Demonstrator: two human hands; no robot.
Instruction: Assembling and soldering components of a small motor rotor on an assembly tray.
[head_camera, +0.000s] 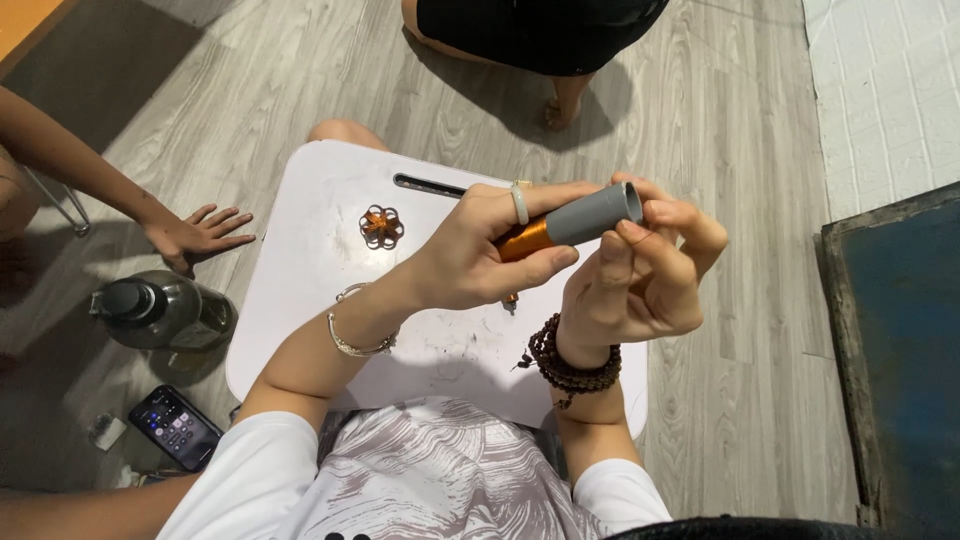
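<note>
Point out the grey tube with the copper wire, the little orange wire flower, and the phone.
grey tube (595, 213), head view, middle of its grey body.
orange wire flower (381, 226), head view, its centre.
phone (178, 426), head view, its screen.

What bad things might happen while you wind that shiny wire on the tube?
The thin copper wire pinched by the right hand might slip or snap. The grey tube in the left hand is held above the white tray table; dropped, it may roll onto the floor.
</note>
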